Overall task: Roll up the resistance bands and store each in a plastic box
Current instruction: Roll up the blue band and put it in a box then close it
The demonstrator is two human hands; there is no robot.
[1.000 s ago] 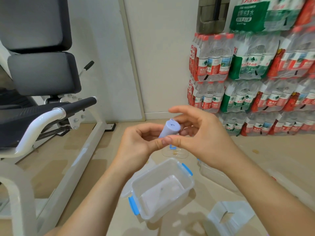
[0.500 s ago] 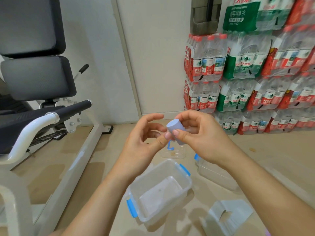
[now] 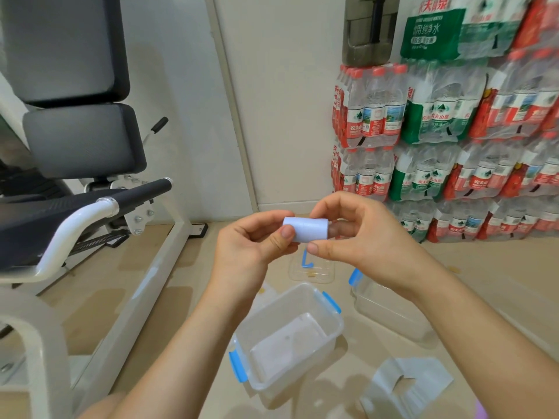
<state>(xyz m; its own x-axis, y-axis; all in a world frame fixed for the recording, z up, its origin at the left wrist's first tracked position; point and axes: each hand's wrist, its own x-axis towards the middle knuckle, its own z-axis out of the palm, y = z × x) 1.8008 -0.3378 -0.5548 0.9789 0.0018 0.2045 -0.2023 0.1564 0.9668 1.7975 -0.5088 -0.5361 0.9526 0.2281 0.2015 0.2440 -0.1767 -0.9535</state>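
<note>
A pale blue resistance band (image 3: pixel 308 228), rolled into a tight short cylinder, lies sideways between both hands at chest height. My left hand (image 3: pixel 251 246) pinches its left end with thumb and fingers. My right hand (image 3: pixel 360 237) grips its right end, thumb underneath. Directly below on the floor stands an open clear plastic box (image 3: pixel 329 328) with blue clips, with nothing inside. A second clear box (image 3: pixel 390 316) with a blue clip sits to its right, partly hidden by my right forearm.
A clear lid (image 3: pixel 313 269) with a blue clip lies on the floor behind the boxes. A torn clear plastic bag (image 3: pixel 405 385) lies at lower right. A white-framed exercise machine (image 3: pixel 99 225) with black pads fills the left. Stacked bottled-water packs (image 3: pixel 447 140) line the right wall.
The rolled band has turned from pointing toward the camera to lying sideways. Both hands have moved up and slightly apart, each now holding one end.
</note>
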